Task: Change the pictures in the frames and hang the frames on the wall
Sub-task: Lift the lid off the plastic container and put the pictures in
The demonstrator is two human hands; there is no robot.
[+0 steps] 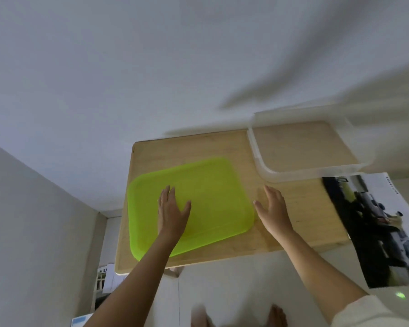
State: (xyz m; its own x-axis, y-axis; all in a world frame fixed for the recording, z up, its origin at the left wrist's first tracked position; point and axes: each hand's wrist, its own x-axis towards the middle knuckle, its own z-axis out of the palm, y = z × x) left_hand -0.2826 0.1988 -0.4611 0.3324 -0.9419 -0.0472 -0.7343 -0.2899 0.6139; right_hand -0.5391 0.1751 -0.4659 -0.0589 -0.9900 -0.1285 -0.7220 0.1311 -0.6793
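Observation:
A lime-green plastic lid [213, 197] lies flat on a small wooden table [305, 208]. My left hand [171, 208] rests palm-down on the lid's left half, fingers spread. My right hand [273, 210] hovers open over the bare wood just right of the lid, holding nothing. A clear plastic box [300, 147] stands on the table's far right corner. A large printed picture [378, 230], dark with a white border, lies at the table's right end and hangs past its edge. No picture frame shows.
A plain white wall [128, 67] rises directly behind the table. My bare feet [276, 316] stand on the pale floor below. Boxes and printed items [104, 277] sit on the floor at the lower left beside the table.

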